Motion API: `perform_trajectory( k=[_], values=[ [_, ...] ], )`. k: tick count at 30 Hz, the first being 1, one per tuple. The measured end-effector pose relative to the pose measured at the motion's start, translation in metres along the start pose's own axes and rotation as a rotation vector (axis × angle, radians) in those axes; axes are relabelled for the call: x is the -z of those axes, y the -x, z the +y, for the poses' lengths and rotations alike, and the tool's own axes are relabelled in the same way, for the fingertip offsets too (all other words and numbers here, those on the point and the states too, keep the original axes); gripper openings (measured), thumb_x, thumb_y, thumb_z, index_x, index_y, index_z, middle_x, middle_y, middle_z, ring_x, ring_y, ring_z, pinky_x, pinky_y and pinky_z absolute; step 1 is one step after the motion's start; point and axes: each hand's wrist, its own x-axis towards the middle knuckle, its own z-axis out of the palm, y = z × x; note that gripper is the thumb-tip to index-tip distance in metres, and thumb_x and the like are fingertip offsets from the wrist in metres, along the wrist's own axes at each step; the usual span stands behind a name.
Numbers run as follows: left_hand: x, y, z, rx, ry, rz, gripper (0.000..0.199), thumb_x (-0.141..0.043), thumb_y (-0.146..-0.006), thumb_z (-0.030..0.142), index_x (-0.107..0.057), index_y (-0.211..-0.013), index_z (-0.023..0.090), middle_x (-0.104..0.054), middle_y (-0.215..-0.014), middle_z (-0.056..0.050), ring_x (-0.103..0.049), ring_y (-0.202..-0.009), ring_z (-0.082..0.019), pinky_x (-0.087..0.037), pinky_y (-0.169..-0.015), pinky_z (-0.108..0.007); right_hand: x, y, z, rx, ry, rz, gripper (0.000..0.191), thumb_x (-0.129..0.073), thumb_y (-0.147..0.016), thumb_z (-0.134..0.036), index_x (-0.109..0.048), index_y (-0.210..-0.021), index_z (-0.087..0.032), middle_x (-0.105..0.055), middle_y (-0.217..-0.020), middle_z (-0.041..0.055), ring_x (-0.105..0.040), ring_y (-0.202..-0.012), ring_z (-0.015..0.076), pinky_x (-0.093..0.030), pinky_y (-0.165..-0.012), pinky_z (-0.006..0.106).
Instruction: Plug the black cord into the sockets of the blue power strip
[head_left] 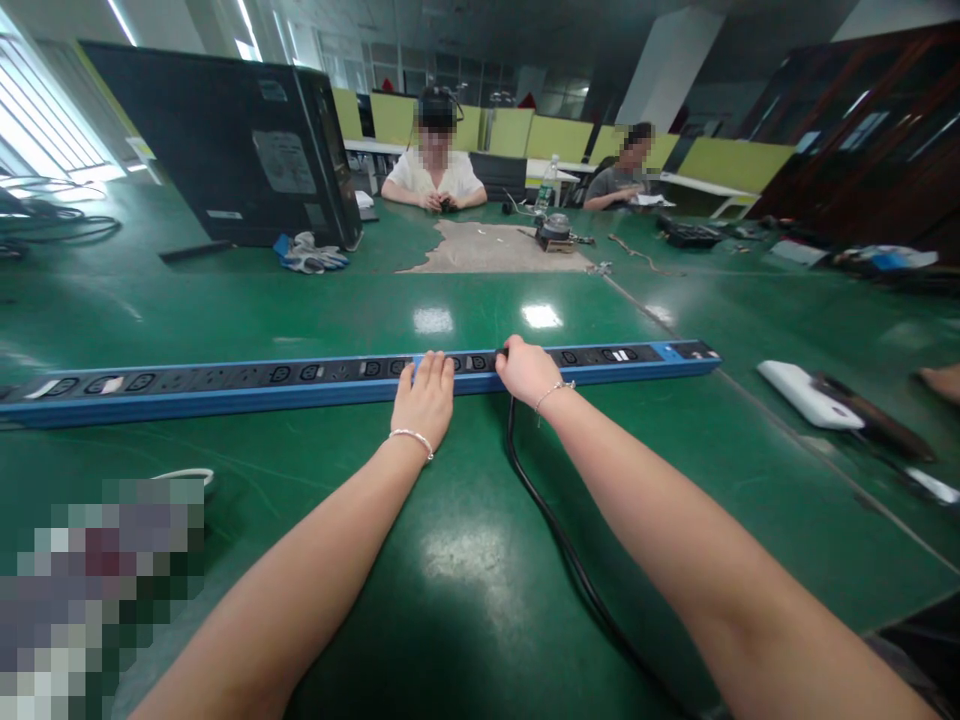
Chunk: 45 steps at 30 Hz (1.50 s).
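Note:
A long blue power strip (337, 388) with a row of black sockets lies across the green table. My left hand (425, 393) rests on its middle, fingers stretched flat over the front edge and top. Just to the right, my right hand (529, 372) is closed around the plug end of a black power cord (551, 515), against the sockets. The plug itself is mostly hidden by my fingers, so I cannot tell how deep it sits. From under that hand the cord runs down toward the lower right edge.
A black computer case (217, 150) stands at the back left, with work gloves (311, 253) beside it. A white power bank-like object (806, 393) lies at right. Two people sit across the table, near a bottle (547, 185) and a brown sheet (499, 247).

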Motion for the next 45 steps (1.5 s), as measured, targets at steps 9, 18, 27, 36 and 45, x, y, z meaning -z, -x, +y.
perform_trajectory(
  k=[9,18,27,36,45],
  values=[
    [-0.005,-0.004,-0.005,0.013,0.223,0.029,0.043,-0.034,-0.093,0.037,-0.051,-0.127,0.018,-0.052,-0.137,-0.009,-0.044,-0.128,-0.023,-0.031,-0.107,-0.042,0.003,-0.006,0.007,-0.009,-0.122,-0.023,0.036,-0.042,-0.088,-0.031,-0.059,-0.113,-0.013,-0.067,-0.111,0.0142,-0.062,-0.104,0.0222,-0.043,-0.09,0.029],
    [-0.005,-0.007,-0.011,0.042,0.294,0.056,0.038,-0.033,-0.093,0.032,-0.061,-0.118,0.025,-0.06,-0.128,-0.001,-0.051,-0.122,-0.018,-0.035,-0.105,-0.039,0.002,-0.008,0.009,-0.016,-0.149,-0.005,0.038,-0.043,-0.086,-0.032,-0.062,-0.114,-0.014,-0.067,-0.111,0.0137,-0.062,-0.104,0.0233,-0.044,-0.089,0.03],
    [0.004,-0.018,-0.029,-0.182,0.184,-0.06,0.034,-0.041,-0.09,0.023,-0.06,-0.119,0.024,-0.06,-0.128,-0.003,-0.056,-0.117,-0.019,-0.042,-0.099,-0.038,-0.001,-0.006,0.011,-0.016,-0.159,0.013,0.036,-0.045,-0.085,-0.032,-0.063,-0.112,-0.016,-0.067,-0.111,0.0111,-0.062,-0.102,0.022,-0.044,-0.089,0.029],
    [-0.005,-0.006,0.003,0.061,0.276,0.112,0.031,-0.045,-0.09,0.028,-0.062,-0.114,0.019,-0.059,-0.128,-0.009,-0.051,-0.122,-0.022,-0.038,-0.103,-0.042,0.052,-0.017,0.027,0.039,-0.116,0.138,0.036,-0.044,-0.088,-0.033,-0.062,-0.116,-0.018,-0.067,-0.112,0.009,-0.061,-0.103,0.0223,-0.043,-0.089,0.03],
    [-0.001,-0.013,-0.006,0.035,0.234,0.1,0.034,-0.039,-0.092,0.032,-0.066,-0.107,0.019,-0.066,-0.117,-0.006,-0.059,-0.113,-0.022,-0.042,-0.097,-0.039,0.059,-0.029,0.159,-0.111,0.139,-0.028,0.038,-0.04,-0.089,-0.031,-0.063,-0.117,-0.017,-0.066,-0.115,0.0108,-0.06,-0.104,0.0225,-0.044,-0.084,0.028]
  ],
)
